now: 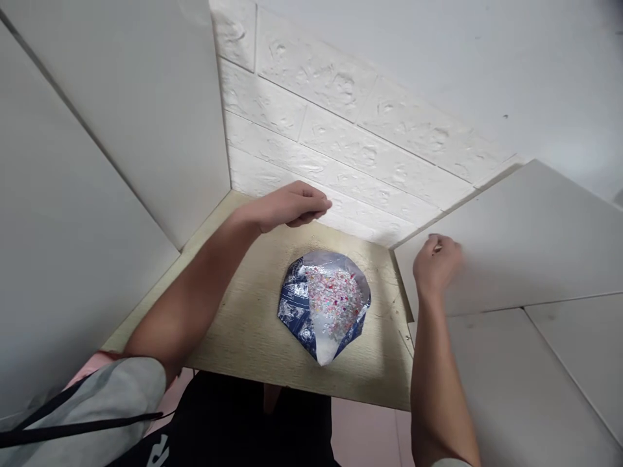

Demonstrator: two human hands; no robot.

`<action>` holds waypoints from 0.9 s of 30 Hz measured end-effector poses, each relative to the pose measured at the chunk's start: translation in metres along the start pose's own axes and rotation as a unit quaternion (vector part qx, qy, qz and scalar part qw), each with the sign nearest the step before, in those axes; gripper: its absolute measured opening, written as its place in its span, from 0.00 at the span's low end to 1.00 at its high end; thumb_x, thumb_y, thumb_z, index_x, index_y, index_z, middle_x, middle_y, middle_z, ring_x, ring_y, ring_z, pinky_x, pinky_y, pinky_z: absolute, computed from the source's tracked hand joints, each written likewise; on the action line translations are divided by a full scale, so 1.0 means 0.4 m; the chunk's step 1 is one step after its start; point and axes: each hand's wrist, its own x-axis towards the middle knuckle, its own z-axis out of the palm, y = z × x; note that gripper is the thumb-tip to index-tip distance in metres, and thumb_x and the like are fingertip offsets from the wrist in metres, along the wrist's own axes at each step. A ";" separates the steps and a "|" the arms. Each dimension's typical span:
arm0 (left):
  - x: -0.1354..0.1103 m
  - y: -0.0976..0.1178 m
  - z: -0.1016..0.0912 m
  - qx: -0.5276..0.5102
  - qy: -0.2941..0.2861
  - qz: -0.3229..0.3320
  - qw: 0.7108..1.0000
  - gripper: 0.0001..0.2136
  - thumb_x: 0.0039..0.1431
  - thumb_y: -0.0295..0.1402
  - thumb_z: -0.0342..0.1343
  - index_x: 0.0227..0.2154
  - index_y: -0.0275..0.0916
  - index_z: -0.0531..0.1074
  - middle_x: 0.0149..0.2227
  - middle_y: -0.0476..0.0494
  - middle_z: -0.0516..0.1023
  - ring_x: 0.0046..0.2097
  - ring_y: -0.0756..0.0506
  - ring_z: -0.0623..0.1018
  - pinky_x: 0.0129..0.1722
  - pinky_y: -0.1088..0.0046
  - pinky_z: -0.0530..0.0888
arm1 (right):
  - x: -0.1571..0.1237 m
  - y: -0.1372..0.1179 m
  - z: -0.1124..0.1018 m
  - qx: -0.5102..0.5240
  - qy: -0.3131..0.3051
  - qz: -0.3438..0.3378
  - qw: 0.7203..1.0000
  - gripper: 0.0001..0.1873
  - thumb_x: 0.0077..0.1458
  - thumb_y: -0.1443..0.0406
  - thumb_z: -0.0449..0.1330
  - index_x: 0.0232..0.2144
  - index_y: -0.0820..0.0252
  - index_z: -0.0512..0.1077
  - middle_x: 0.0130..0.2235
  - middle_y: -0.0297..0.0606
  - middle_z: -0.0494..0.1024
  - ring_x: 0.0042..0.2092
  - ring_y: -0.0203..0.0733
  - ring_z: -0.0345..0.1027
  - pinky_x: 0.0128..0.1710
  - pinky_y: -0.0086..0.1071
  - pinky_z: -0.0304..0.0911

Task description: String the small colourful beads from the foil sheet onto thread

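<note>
My left hand (302, 206) is raised above the back of the wooden tabletop, thumb and fingers pinched together. Whatever it may hold is too small or hidden to make out. On the right, my right hand (437, 263) is held up in front of the white panel with its fingers curled closed; I cannot see what, if anything, is in them. Between and below the hands lies a folded dark blue patterned tray (295, 311), shiny on its surface. Inside it sits a heap of tiny beads (335, 298), mostly clear, pink and red. Neither hand touches the tray.
The light wooden tabletop (243, 324) is enclosed by a grey-white panel (160, 97) at left, a white brick-patterned wall (321, 143) behind and a white panel (511, 240) at right. Thin strands (400, 301) lie near its right edge. My lap (253, 421) is below.
</note>
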 end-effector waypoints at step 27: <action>0.070 -0.107 0.185 0.164 -0.220 0.014 0.962 0.09 0.53 0.33 0.53 0.20 0.37 0.68 0.20 0.50 0.66 0.24 0.51 0.63 0.24 0.74 0.57 | -0.292 -0.061 -0.083 0.258 -0.329 0.001 0.908 0.13 0.58 0.55 0.56 0.33 0.57 0.75 0.23 0.30 0.68 0.25 0.35 0.57 0.26 0.29 0.54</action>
